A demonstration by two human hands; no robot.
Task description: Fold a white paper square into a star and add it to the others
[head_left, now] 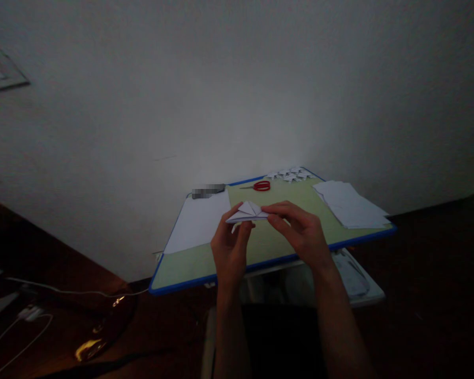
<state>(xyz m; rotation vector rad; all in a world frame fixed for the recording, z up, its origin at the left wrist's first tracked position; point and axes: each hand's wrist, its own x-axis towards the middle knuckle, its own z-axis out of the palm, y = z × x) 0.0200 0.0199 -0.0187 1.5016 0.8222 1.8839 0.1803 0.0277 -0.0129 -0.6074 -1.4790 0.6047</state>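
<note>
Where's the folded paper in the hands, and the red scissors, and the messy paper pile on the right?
Folded paper (pixel 249 211): head view, middle of its folded flaps.
Red scissors (pixel 255 187): head view, where handles meet blades.
Paper pile (pixel 348 205): head view, middle of the top.

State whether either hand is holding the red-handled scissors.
No, the red-handled scissors lie on the table while the left hand and right hand hold the folded paper.

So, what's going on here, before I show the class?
A person's left hand and right hand hold a folded paper between them, raised over a table. Red-handled scissors and several small paper shapes lie toward the far edge, with loose sheets on the right.
</note>
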